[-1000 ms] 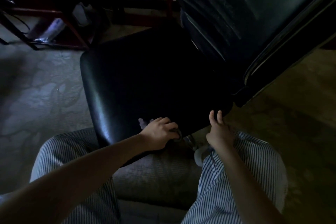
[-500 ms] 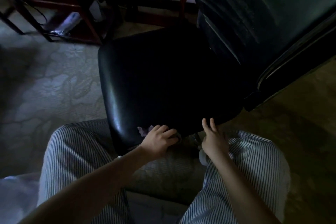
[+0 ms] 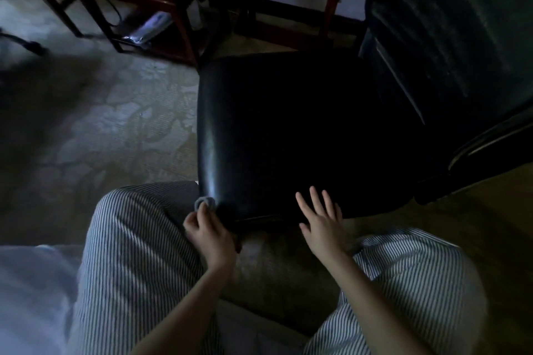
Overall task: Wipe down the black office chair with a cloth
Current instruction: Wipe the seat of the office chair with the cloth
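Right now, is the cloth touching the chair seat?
Touching. The head view shows the left hand holding the cloth against the seat at its near left corner.

No words, labels, brands or numbers can be read; the black chair (image 3: 288, 130) shows no legible mark; the pale object (image 3: 150, 27) at upper left is too blurred.

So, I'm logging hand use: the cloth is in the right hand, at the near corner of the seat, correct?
No: the head view shows the cloth in the left hand, at the near corner of the seat. The right hand is open, holding nothing.
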A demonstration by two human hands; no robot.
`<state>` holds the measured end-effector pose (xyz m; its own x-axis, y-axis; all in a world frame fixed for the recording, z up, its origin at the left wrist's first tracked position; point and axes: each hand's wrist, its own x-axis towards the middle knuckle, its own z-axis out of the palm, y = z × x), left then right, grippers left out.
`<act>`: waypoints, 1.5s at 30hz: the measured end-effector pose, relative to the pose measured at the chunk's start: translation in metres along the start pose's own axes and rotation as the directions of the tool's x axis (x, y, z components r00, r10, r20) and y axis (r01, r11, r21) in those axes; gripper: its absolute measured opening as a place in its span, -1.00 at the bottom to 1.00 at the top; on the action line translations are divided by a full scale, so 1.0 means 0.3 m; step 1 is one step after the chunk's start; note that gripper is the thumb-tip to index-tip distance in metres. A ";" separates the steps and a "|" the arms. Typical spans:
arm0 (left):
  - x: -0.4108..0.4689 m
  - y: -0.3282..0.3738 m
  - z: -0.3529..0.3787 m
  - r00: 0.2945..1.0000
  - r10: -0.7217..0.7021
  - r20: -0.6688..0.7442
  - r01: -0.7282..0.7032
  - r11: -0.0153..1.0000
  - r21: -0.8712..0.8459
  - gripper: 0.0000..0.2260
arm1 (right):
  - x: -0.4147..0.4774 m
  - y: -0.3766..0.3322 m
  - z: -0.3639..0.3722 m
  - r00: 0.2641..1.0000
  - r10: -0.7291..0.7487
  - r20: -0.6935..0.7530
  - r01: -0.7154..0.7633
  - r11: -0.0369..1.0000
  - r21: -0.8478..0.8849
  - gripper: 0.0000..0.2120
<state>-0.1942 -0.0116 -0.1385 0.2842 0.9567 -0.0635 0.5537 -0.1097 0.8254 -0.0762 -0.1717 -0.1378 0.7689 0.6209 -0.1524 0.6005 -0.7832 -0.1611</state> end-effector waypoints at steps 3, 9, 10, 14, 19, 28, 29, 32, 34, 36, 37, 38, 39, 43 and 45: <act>0.011 -0.011 0.036 0.988 -0.153 -0.025 0.151 0.986 -0.067 -0.72 | 0.009 0.007 0.015 0.999 -0.003 -0.041 0.003 1.000 -0.002 -0.22; -0.115 0.027 0.143 0.996 0.012 0.083 -0.019 0.997 0.073 -0.65 | 0.023 -0.013 0.068 0.981 0.051 -0.188 -0.039 0.997 0.065 -0.32; -0.145 0.047 0.163 0.991 0.055 0.123 -0.067 0.993 0.093 -0.64 | 0.019 -0.011 0.071 0.974 0.050 -0.223 -0.035 0.997 0.069 -0.33; -0.205 0.059 0.234 0.919 0.288 0.270 -0.336 0.930 0.151 -0.60 | 0.021 0.016 0.083 0.948 0.007 -0.317 0.010 0.999 0.052 -0.34; -0.173 0.010 0.191 0.729 0.529 0.435 -0.655 0.723 0.218 -0.59 | 0.014 0.030 0.098 0.932 0.011 -0.361 -0.004 1.000 0.022 -0.34; 0.023 -0.049 0.068 0.957 0.270 0.101 -0.288 0.920 0.265 -0.71 | 0.032 -0.019 0.086 0.930 -0.012 -0.368 0.020 1.000 0.018 -0.40; 0.053 -0.049 0.061 0.993 0.112 -0.041 -0.103 0.977 0.188 -0.77 | 0.038 -0.034 0.088 0.930 -0.002 -0.368 0.010 1.000 0.022 -0.39; 0.125 -0.058 0.038 0.994 -0.048 -0.098 0.054 0.997 0.062 -0.68 | 0.058 -0.088 0.094 0.935 0.034 -0.353 -0.017 0.999 0.050 -0.38; 0.161 -0.058 0.040 0.990 -0.105 -0.090 0.101 0.994 -0.049 -0.64 | 0.071 -0.123 0.096 0.938 0.046 -0.344 -0.023 0.997 0.069 -0.37; 0.176 -0.051 0.062 0.979 -0.181 -0.098 0.167 0.976 -0.140 -0.63 | 0.089 -0.153 0.094 0.941 0.054 -0.334 -0.030 0.997 0.078 -0.37; 0.168 -0.041 0.076 0.976 -0.198 -0.095 0.179 0.968 -0.174 -0.63 | 0.096 -0.168 0.091 0.944 0.057 -0.325 -0.032 0.996 0.080 -0.37; 0.152 -0.027 0.093 0.976 -0.195 -0.093 0.174 0.966 -0.190 -0.62 | 0.103 -0.183 0.088 0.948 0.056 -0.312 -0.034 0.997 0.076 -0.37; 0.131 -0.011 0.112 0.980 -0.179 -0.092 0.157 0.965 -0.209 -0.61 | 0.109 -0.195 0.085 0.953 0.047 -0.299 -0.030 0.998 0.061 -0.36; 0.077 0.022 0.186 0.988 -0.149 -0.046 0.139 0.975 -0.175 -0.61 | 0.127 -0.206 0.069 0.967 -0.055 -0.250 0.059 0.998 0.008 -0.31; 0.038 0.028 0.211 0.989 -0.140 0.050 0.146 0.975 -0.166 -0.60 | 0.141 -0.204 0.056 0.971 -0.085 -0.224 0.092 0.995 0.023 -0.31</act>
<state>-0.1368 -0.0186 -0.1679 0.2428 0.9479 -0.2062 0.4513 0.0778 0.8890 -0.0841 -0.0969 -0.1508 0.7449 0.6618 0.0841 0.6635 -0.7218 -0.1968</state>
